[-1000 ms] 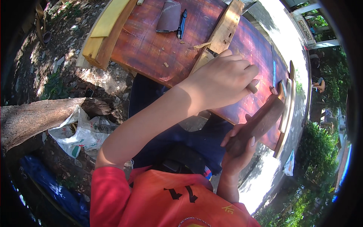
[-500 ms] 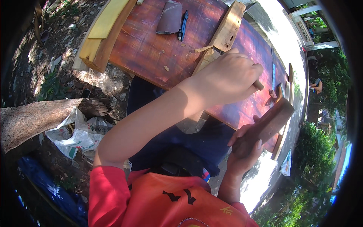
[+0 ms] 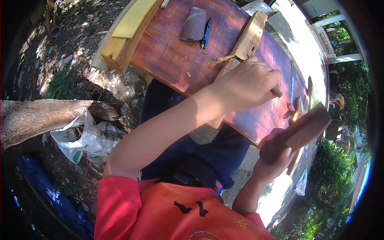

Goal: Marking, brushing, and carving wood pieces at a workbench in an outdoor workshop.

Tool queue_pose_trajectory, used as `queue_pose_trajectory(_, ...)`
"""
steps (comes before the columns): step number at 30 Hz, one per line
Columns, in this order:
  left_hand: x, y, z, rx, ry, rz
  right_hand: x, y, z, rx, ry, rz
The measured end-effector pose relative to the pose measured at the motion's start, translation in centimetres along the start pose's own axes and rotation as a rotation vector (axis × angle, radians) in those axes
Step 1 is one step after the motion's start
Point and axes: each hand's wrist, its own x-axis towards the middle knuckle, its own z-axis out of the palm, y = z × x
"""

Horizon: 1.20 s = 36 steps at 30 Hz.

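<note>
My left hand (image 3: 252,82) is closed in a fist around a wooden tool handle (image 3: 276,92). The handle's end pokes out on the right side of the fist, and its working end is hidden. That fist is over a pale wooden board (image 3: 249,38) lying across the table (image 3: 168,48); a dark notch and a splinter show just beyond the knuckles. My right hand (image 3: 276,160) grips the narrower end of a thick, dark wooden mallet (image 3: 302,130), tilted up to the right. The mallet is apart from the handle.
A curved brown sheet (image 3: 193,25) and a blue-black pen-like tool (image 3: 206,33) lie at the table's far left. Yellowish timber (image 3: 132,24) runs along the left edge. Tools (image 3: 295,110) crowd the right edge. A log (image 3: 44,120) and white sack (image 3: 86,140) are at left.
The mallet and my right hand have moved rightward, farther from the left fist. My left hand stays over the board with the handle. The whole view has shifted slightly.
</note>
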Motion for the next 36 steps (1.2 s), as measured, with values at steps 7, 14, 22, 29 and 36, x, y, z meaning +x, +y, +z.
queue_pose_trajectory(7,-0.3,-0.4,0.0,-0.006,0.023,-0.012,-0.7,0.1,0.2,-0.137,-0.213,0.023)
queue_pose_trajectory(14,-0.8,-0.7,0.1,0.047,0.013,-0.01,-0.9,1.6,1.4,-0.305,-0.227,0.041)
queue_pose_trajectory(22,0.2,-0.5,0.4,0.015,-0.034,0.009,0.9,-1.1,-0.7,0.118,0.289,-0.161)
queue_pose_trajectory(29,-0.7,0.0,-1.8,0.139,-0.199,-0.102,0.6,-1.1,-0.4,0.141,0.07,-0.109)
queue_pose_trajectory(36,0.7,0.7,-0.6,0.1,-0.338,-0.091,0.0,-0.5,-1.4,0.101,0.035,-0.039)
